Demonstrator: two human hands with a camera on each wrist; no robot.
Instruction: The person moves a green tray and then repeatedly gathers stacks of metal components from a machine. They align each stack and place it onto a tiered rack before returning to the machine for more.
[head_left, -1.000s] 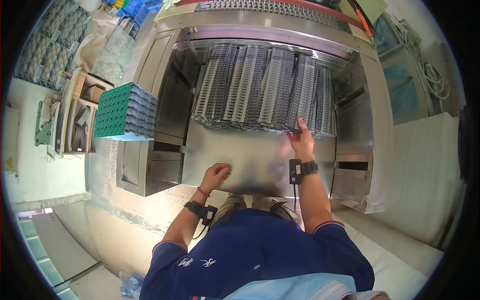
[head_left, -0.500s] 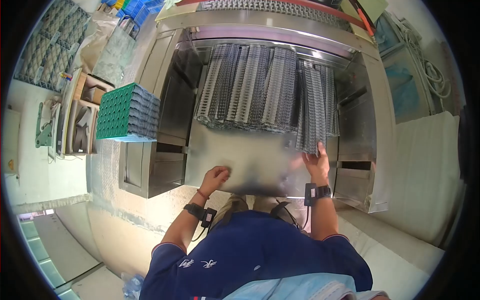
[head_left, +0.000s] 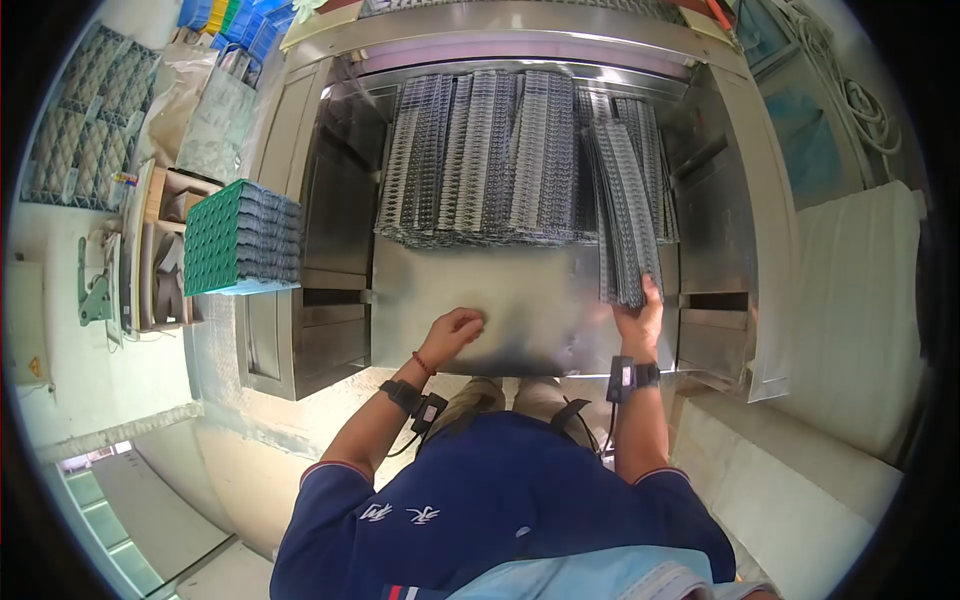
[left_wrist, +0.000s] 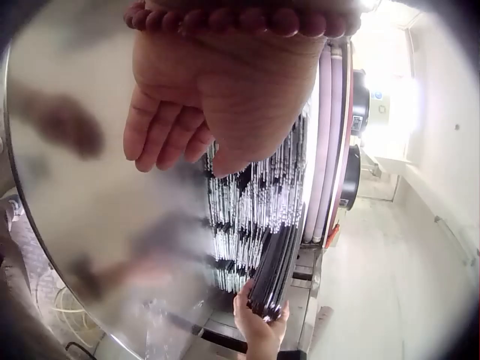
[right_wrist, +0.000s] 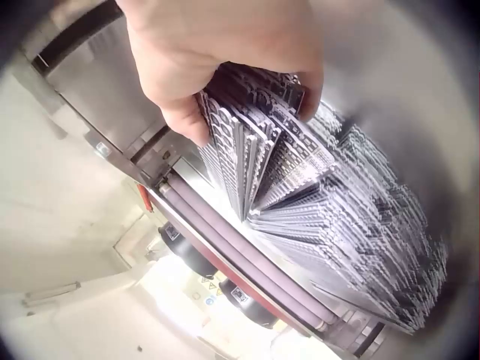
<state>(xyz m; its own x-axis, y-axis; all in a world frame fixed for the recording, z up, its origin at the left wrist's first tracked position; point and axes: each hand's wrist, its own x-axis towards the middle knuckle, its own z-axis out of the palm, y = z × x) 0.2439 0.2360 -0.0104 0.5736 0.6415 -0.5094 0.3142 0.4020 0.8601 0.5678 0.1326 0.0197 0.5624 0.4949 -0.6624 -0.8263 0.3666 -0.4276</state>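
Note:
My right hand (head_left: 640, 322) grips the near end of a bundle of long, thin dark-grey patterned strips (head_left: 622, 215). In the right wrist view, the thumb is on one side of the bundle (right_wrist: 231, 142) and fingers are on the other, and the strips fan out away from the palm. More such strips (head_left: 475, 160) stand packed in rows at the back of a shiny metal tray (head_left: 500, 275). Over the front of this tray hangs my left hand (head_left: 452, 335), fingers loosely curled and holding nothing; its palm shows in the left wrist view.
Metal side frames (head_left: 340, 200) flank the tray on both sides. A stack of green-topped trays (head_left: 225, 240) stands at the left, beside a wooden shelf (head_left: 165, 250). Beyond the tray's back edge are pinkish rollers (right_wrist: 232, 247).
My right hand took hold of the strip bundle and drew its near end forward, out of line with the rows. The left hand has shifted slightly right, still holding nothing.

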